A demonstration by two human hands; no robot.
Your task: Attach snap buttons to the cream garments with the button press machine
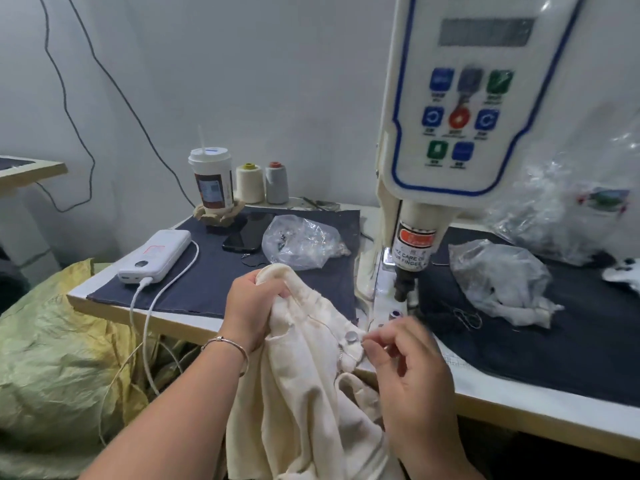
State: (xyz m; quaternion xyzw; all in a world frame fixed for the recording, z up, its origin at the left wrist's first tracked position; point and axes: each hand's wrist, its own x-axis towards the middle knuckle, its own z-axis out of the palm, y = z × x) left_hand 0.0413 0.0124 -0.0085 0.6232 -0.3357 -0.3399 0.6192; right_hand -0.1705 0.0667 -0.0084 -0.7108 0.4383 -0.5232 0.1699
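Two clear plastic bags lay on the dark mat of the table (pixel 519 407): the nearer plastic bag (pixel 301 242), left of the button press machine (pixel 460 109), held small metal bits, too blurred to name; the crumpled bag (pixel 498 278) on the right held something white, not told apart. Behind the left bag stood a lidded paper cup (pixel 211 180) with a straw, set in a tan holder, contents hidden, and beside it two thread cones (pixel 263 183). Nearby lay a dark phone (pixel 246 235) and a white power bank (pixel 156 261) with a cable plugged in. Below the table edge sat a yellow-green sack (pixel 59 348), contents not visible. Left hand (pixel 251 306), fingers curled, gripped a bunched fold of the cream garment (pixel 304 382) at its top edge, in front of the press head. Right hand (pixel 412 368), fingers bent, pinched the garment's edge just beside a silver snap button (pixel 351 336) already set in the cloth; motion blur on the fingertips. Garment hung from both hands over the front edge of the table, near the die under the press.
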